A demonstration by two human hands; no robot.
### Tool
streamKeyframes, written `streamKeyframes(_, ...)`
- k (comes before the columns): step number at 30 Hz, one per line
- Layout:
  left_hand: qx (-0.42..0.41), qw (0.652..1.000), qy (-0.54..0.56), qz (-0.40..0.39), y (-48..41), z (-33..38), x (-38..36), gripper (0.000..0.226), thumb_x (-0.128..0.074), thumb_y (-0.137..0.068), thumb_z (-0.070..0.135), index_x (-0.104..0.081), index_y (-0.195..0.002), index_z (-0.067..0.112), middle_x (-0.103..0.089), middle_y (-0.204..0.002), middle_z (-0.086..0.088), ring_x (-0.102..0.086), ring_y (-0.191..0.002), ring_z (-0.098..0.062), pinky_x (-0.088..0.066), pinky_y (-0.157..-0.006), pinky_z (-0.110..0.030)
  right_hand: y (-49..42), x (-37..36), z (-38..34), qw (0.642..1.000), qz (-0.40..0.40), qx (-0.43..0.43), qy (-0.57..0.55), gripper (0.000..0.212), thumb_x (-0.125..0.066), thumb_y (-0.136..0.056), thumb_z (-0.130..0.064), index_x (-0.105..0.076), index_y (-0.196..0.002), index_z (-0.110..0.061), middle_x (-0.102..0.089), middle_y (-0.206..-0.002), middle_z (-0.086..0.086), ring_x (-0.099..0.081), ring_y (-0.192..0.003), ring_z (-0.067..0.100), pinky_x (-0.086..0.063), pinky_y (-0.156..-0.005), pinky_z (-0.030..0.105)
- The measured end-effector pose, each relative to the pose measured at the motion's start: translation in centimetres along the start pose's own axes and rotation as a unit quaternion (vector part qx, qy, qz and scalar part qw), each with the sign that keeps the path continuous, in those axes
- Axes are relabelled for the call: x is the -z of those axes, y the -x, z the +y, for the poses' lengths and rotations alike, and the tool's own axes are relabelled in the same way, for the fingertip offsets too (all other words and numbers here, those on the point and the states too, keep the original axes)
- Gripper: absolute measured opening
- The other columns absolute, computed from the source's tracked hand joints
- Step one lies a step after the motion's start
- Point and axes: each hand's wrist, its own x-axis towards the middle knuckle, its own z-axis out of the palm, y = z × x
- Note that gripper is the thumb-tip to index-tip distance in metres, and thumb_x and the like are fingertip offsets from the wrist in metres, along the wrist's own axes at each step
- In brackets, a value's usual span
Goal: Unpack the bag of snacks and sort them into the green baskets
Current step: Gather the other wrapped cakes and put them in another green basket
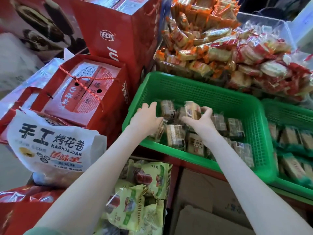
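Note:
A green mesh basket (pixel 199 85) sits in the middle, holding several clear-wrapped brown snack packets (pixel 174 136). My right hand (pixel 202 118) is inside it, fingers curled round one wrapped packet (pixel 191 109) lifted a little above the pile. My left hand (pixel 148 116) reaches over the basket's left rim, fingers spread, its thumb side touching a packet (pixel 158 131) at the left of the pile. A second green basket (pixel 288 112) at the right holds more wrapped packets. A white printed snack bag (pixel 50 146) lies at the left.
Red gift boxes (pixel 81 89) stand to the left and behind. A heap of orange and red wrapped snacks (pixel 220 48) fills the back right. Green-yellow snack packets (pixel 140 192) lie below the basket, beside a cardboard box (pixel 203 200).

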Motion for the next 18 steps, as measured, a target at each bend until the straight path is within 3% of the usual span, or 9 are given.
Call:
streamKeyframes(2, -0.037, 0.999, 0.018, 0.016, -0.5, 0.0, -0.2, 0.06, -0.045, -0.101, 0.033, -0.021, -0.153, 0.016, -0.032, -0.149, -0.015, -0.042, -0.126, -0.03, -0.045, -0.098, -0.042, -1.1, 0.0, -0.4, 0.999, 0.023, 0.004, -0.029, 0.071, -0.066, -0.089, -0.028, -0.012, -0.136, -0.022, -0.042, -0.117, 0.006, -0.048, -0.083, 0.008, -0.038, -0.066, 0.026)
streamKeyframes(4, -0.073, 0.993, 0.015, 0.093, -0.6, -0.2, -0.2, 0.051, -0.047, -0.1, 0.022, -0.034, -0.148, 0.011, -0.036, -0.147, -0.016, -0.04, -0.129, -0.031, -0.042, -0.103, -0.042, -2.5, -0.2, -1.1, 0.998, 0.03, -0.012, -0.053, 0.065, -0.06, -0.091, -0.026, -0.011, -0.134, -0.025, -0.043, -0.121, 0.009, -0.052, -0.089, 0.015, -0.043, -0.065, 0.028)
streamKeyframes(7, -0.117, 0.948, -0.114, 0.274, -0.6, -1.2, -0.3, 0.047, -0.061, -0.087, 0.009, -0.054, -0.133, 0.003, -0.049, -0.138, -0.024, -0.042, -0.131, -0.039, -0.033, -0.11, -0.051, -4.2, -1.6, -2.4, 0.998, -0.016, 0.004, -0.062, 0.072, -0.059, -0.091, -0.025, -0.005, -0.138, -0.033, -0.039, -0.129, 0.011, -0.054, -0.105, 0.028, -0.05, -0.08, 0.035)
streamKeyframes(8, -0.107, 0.934, -0.163, 0.298, -0.5, -1.5, -0.1, 0.05, -0.063, -0.086, 0.011, -0.053, -0.135, 0.005, -0.047, -0.14, -0.024, -0.039, -0.134, -0.04, -0.026, -0.112, -0.053, -4.6, -2.5, -2.9, 0.998, -0.034, 0.026, -0.046, 0.075, -0.06, -0.09, -0.027, -0.004, -0.138, -0.035, -0.037, -0.131, 0.009, -0.053, -0.109, 0.028, -0.048, -0.087, 0.038)
streamKeyframes(10, -0.063, 0.939, -0.227, 0.25, -0.2, -2.1, 0.4, 0.059, -0.053, -0.093, 0.021, -0.034, -0.148, 0.01, -0.03, -0.153, -0.021, -0.02, -0.144, -0.037, -0.008, -0.117, -0.053, -5.0, -4.4, -4.0, 0.995, -0.054, 0.078, 0.012, 0.076, -0.063, -0.09, -0.034, -0.006, -0.14, -0.033, -0.032, -0.13, 0.005, -0.046, -0.113, 0.025, -0.041, -0.097, 0.038)
streamKeyframes(12, -0.032, 0.954, -0.243, 0.17, -0.2, -2.8, 0.2, 0.063, -0.039, -0.1, 0.026, -0.011, -0.154, 0.01, -0.01, -0.16, -0.017, -0.002, -0.148, -0.033, 0.002, -0.118, -0.049, -5.4, -6.4, -4.6, 0.988, -0.061, 0.126, 0.071, 0.073, -0.064, -0.089, -0.038, -0.013, -0.139, -0.027, -0.033, -0.125, 0.005, -0.043, -0.11, 0.022, -0.039, -0.094, 0.034)
streamKeyframes(15, -0.029, 0.964, -0.241, 0.109, -0.3, -3.5, -0.4, 0.064, -0.032, -0.101, 0.023, 0.001, -0.154, 0.008, 0.001, -0.162, -0.013, 0.005, -0.149, -0.027, 0.002, -0.119, -0.045, -6.3, -8.7, -4.4, 0.968, -0.062, 0.194, 0.148, 0.057, -0.063, -0.092, -0.03, -0.025, -0.132, -0.014, -0.05, -0.122, 0.013, -0.052, -0.1, 0.023, -0.038, -0.081, 0.028)
streamKeyframes(18, -0.028, 0.973, -0.213, 0.088, -0.6, -3.4, -0.2, 0.065, -0.032, -0.099, 0.018, 0.003, -0.153, 0.007, 0.005, -0.162, -0.012, 0.007, -0.148, -0.026, 0.0, -0.12, -0.044, -7.4, -9.4, -3.2, 0.915, -0.046, 0.241, 0.321, 0.046, -0.059, -0.093, -0.022, -0.034, -0.13, -0.01, -0.057, -0.125, 0.016, -0.052, -0.112, 0.033, -0.039, -0.084, 0.037)
